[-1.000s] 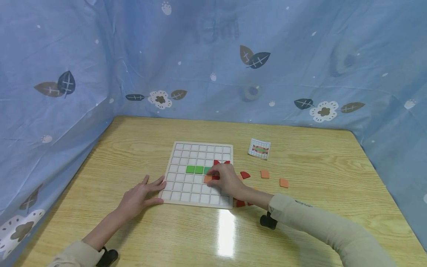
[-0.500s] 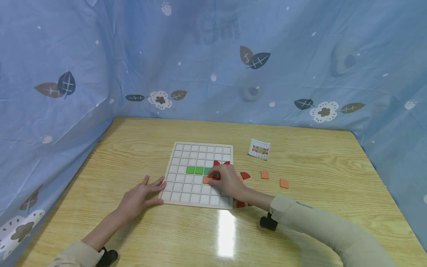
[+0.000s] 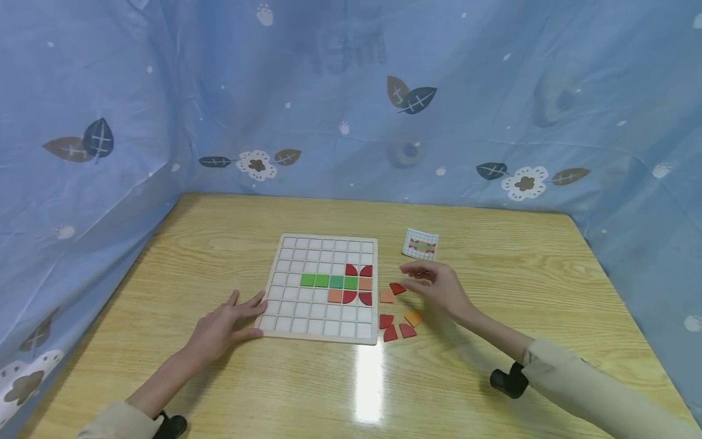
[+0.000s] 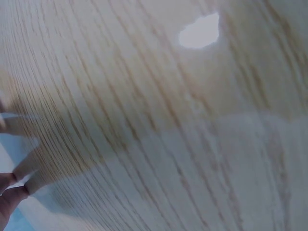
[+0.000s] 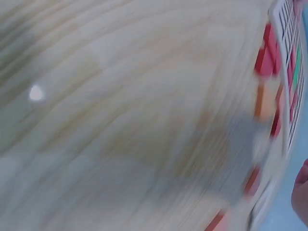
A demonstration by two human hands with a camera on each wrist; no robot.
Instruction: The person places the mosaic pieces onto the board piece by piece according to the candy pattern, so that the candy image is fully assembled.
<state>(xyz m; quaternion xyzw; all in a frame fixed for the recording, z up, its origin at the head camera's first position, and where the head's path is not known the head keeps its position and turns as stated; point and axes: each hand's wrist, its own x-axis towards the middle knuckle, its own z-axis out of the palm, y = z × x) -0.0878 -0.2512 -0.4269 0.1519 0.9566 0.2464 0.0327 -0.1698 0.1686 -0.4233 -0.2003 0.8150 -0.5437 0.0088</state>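
Observation:
In the head view a white grid board [image 3: 307, 314] lies on the table. Green squares [image 3: 315, 280] form a row in its cells, with red quarter-circle pieces [image 3: 349, 297] and orange squares [image 3: 335, 296] set around the row's right end. My left hand [image 3: 220, 327] rests its outstretched fingers on the board's lower left edge. Off the board's right side, my right hand [image 3: 439, 288] hovers with loosely bent fingers close to a loose red quarter-circle [image 3: 397, 288]; nothing shows between the fingertips. Part of this hand [image 5: 301, 195] enters the right wrist view at the right edge.
More loose pieces lie right of the board: an orange square [image 3: 386, 296], a yellow-orange square [image 3: 413, 317] and several red quarter-circles [image 3: 390, 333]. A small pattern card [image 3: 421, 244] lies behind them on the wooden table [image 3: 493, 256]. Patterned blue cloth [image 3: 351, 103] hangs around the back and sides.
My right hand has left the board and moved right, uncovering an orange square, red pieces and a green square there. It now covers where two loose orange squares lay. My left hand stays put.

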